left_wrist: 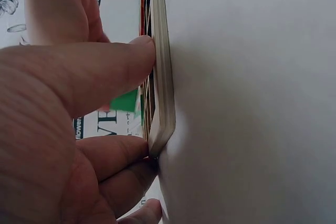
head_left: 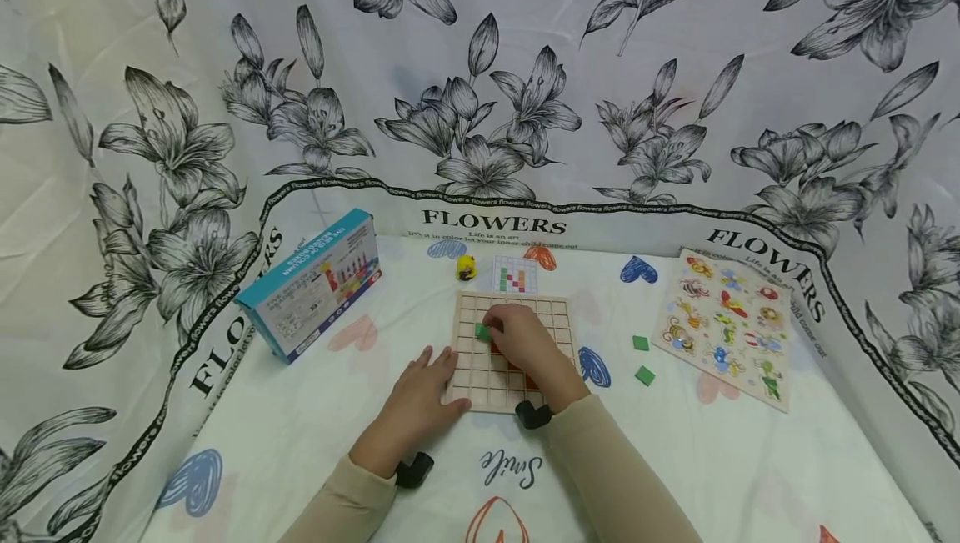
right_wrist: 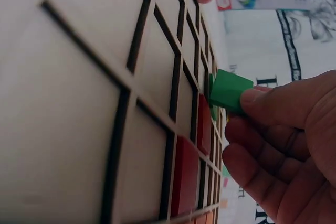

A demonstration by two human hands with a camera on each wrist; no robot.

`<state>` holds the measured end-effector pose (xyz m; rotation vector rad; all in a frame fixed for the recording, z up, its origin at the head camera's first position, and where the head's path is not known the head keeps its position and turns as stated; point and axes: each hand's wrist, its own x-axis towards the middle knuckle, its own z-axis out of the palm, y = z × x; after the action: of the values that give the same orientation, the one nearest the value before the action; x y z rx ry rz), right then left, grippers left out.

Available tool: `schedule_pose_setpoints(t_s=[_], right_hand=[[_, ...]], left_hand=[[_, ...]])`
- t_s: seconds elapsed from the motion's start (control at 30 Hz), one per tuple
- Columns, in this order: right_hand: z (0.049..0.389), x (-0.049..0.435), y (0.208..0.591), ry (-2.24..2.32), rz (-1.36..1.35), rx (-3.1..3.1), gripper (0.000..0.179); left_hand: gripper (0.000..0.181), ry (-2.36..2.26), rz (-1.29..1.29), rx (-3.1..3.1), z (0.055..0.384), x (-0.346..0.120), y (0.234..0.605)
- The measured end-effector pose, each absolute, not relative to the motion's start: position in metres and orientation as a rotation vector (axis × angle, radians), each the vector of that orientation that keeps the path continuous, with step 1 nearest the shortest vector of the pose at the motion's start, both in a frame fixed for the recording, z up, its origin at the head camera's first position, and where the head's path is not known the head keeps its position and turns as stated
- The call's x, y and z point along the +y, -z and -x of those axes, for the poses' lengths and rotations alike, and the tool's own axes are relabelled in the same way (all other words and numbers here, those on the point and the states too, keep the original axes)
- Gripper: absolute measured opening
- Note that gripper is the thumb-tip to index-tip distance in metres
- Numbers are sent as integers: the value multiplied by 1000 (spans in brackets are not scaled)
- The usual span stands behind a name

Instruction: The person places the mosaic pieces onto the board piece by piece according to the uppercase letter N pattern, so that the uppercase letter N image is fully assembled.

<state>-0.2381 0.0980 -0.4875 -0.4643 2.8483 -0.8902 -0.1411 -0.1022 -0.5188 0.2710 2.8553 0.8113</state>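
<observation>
Head view: hands, left (head_left: 423, 393) spread, right (head_left: 519, 338) pinching tile (head_left: 482, 331), partly cover board (head_left: 477, 376) near card (head_left: 516, 275).

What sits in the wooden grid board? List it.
Red and orange tiles, apparently a green one too, sit in the wooden grid board. The right hand, pinching another green tile, hides some squares from the head camera.

In head view, R hand (head_left: 521, 339) hides mid. of grid board (head_left: 480, 380) & pt. of red tiles (right_wrist: 186, 179) from us. Squares on far card (head_left: 514, 274) too small for us to count; ditto fine print on L box (head_left: 315, 297). L wrist view: we get green tile (left_wrist: 124, 102) blurred, L hand (left_wrist: 47, 124) cut off at left edge. Head view: sleeves (head_left: 622, 476) cut off at near edge.
</observation>
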Motion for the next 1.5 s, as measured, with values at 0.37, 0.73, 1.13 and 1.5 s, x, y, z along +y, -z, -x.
schedule_pose_setpoints(t_s=[0.37,0.73,1.13,1.5], right_hand=[[244,86,489,766,478,2801,10],[235,82,483,750,490,2789,12],[233,83,492,669,551,2869,9],[225,89,493,702,566,2906,15]], left_hand=[[82,-796,-288,2869,139,-100,515],[82,-809,-267,2872,138,-102,515],[81,-808,-284,2872,138,-102,513],[80,-809,-273,2872,139,-101,515]])
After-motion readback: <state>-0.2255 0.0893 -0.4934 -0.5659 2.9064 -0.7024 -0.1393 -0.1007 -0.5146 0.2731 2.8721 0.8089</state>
